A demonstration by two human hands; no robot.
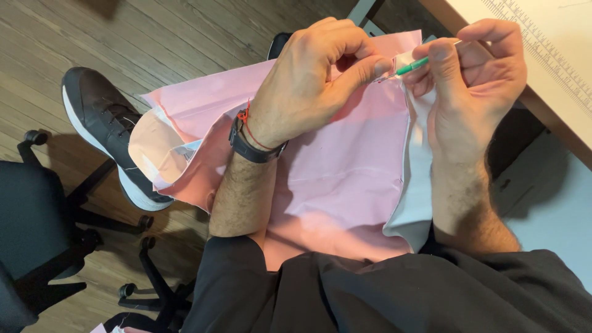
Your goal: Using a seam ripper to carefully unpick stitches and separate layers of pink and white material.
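A pink fabric piece (336,185) lies over my lap, with a white fabric strip (414,185) along its right edge. My left hand (314,80) pinches the upper edge of the pink fabric between thumb and fingers. It wears a dark wristband and a red string. My right hand (475,86) holds a thin green-handled tool (412,66), its metal tip at the seam where pink and white meet, right beside my left thumb.
A table (542,105) with a ruler (542,52) printed or laid along it stands at the upper right. A black office chair (37,228) on castors sits at the left on the wooden floor. My dark shoe (108,129) rests beside it.
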